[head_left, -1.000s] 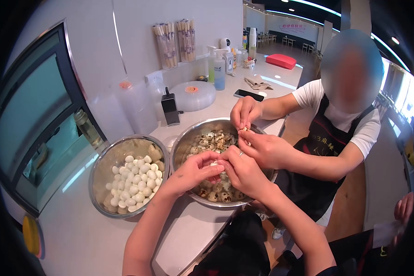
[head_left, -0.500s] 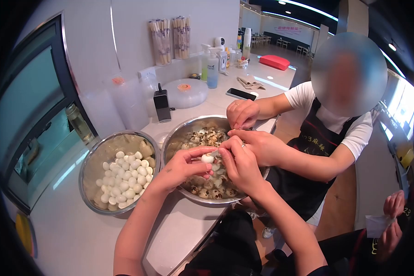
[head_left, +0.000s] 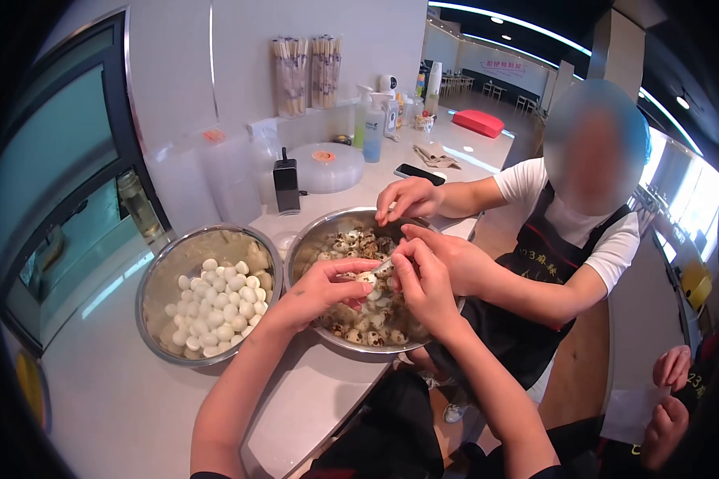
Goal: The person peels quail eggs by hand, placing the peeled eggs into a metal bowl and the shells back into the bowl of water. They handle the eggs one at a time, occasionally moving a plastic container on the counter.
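Observation:
Over a metal bowl of speckled small eggs and shell bits, my left hand holds a small white egg between thumb and fingers. My right hand is pinched beside that egg, on what looks like a strip of shell or membrane. Peeled white eggs lie in a second metal bowl to the left. A co-worker's two hands are above the far and right side of the speckled-egg bowl, close to my right hand.
Behind the bowls are a black device, a round plastic container, spray bottles and a phone. A co-worker in a black apron stands at the right. Another person's hands show at lower right.
The strip between my right hand and the egg has shifted up, and my right hand has moved slightly right. One co-worker hand has moved left and opened somewhat. The view has shifted slightly.

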Tool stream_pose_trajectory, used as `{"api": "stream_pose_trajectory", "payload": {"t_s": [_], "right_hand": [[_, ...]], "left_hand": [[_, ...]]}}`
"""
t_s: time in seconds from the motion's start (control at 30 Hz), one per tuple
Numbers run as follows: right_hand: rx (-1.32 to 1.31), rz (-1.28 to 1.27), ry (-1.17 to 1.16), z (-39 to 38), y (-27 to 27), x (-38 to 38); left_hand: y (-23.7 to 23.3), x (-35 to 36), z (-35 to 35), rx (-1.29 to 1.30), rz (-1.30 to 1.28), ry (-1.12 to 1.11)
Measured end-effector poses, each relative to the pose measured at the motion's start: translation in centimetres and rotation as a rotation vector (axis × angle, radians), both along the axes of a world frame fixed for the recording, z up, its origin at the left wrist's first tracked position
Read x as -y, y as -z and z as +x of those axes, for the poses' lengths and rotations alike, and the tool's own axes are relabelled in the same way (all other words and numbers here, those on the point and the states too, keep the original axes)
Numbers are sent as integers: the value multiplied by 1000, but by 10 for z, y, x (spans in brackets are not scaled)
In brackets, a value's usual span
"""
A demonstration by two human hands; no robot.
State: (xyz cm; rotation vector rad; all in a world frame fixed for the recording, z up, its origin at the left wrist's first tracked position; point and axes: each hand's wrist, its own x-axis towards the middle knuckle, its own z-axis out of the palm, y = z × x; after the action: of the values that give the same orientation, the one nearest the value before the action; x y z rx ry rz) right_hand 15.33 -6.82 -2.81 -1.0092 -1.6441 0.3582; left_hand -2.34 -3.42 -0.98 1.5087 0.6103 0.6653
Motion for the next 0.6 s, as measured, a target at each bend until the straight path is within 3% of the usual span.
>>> {"api": "stream_pose_trajectory", "payload": {"t_s": [0.23, 0.33, 0.4, 0.6], "right_hand": [[-85, 49, 17, -1, 0, -1], [-189, -52, 5, 0, 0, -1], [73, 35, 60, 0, 4, -4], [243, 139, -35, 2, -2, -3]], "left_hand": [[7, -3, 3, 114, 14, -5], [7, -4, 2, 98, -7, 5], [6, -4, 2, 96, -25, -14], [11, -7, 3, 83, -6, -67]]}}
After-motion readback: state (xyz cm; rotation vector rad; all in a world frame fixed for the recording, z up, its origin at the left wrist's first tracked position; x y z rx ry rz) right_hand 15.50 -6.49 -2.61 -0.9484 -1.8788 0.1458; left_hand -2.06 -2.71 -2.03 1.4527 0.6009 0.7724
